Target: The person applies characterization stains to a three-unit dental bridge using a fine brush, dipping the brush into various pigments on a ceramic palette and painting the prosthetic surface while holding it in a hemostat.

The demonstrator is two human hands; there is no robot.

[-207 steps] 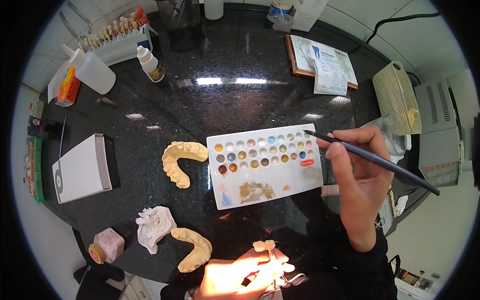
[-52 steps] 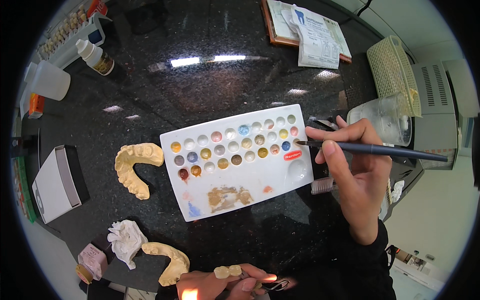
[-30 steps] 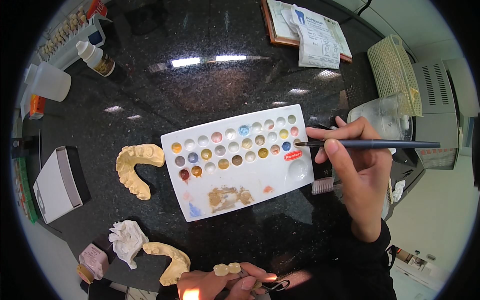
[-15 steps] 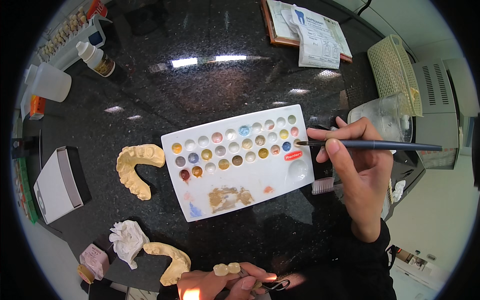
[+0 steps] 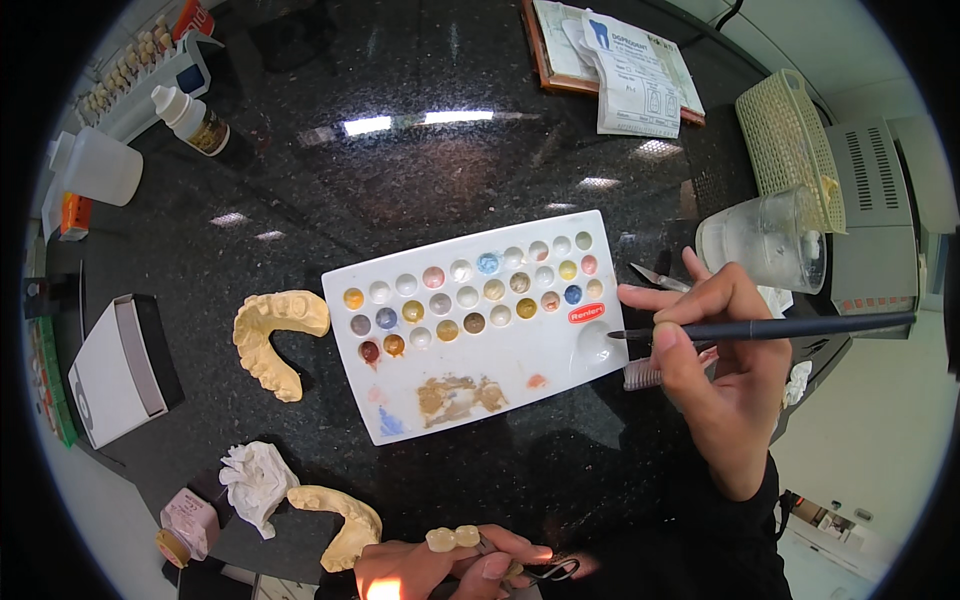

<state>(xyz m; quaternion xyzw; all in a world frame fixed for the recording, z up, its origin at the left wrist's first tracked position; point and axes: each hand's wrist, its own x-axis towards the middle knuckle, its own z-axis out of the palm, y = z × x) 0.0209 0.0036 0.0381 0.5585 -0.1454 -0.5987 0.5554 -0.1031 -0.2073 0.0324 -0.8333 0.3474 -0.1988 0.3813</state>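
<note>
My right hand [image 5: 728,370] is closed around a thin dark-handled paintbrush [image 5: 800,327]. The brush's tip is at the right edge of the white porcelain palette [image 5: 480,355], beside its large round well [image 5: 596,345]. Small wells of coloured paste fill the palette's upper part, and brown, blue and pink smears lie below them. At the bottom edge, my left hand [image 5: 440,570] grips metal forceps [image 5: 560,570] with a looped handle. Tooth-coloured dental crowns [image 5: 453,538] sit at the forceps' end, above my fingers. How the forceps hold them is partly hidden.
Left of the palette lie two plaster dental models [image 5: 270,335] and a crumpled tissue [image 5: 255,485]. A clear cup of liquid [image 5: 755,240], a toothbrush-like bristle head [image 5: 642,374] and a woven basket [image 5: 790,140] stand right. Bottles [image 5: 190,118] and a box [image 5: 118,370] line the left.
My right hand and the brush have moved down toward me, so the tip has gone from a small well in the corner to beside the large one. My left hand has stayed put.
</note>
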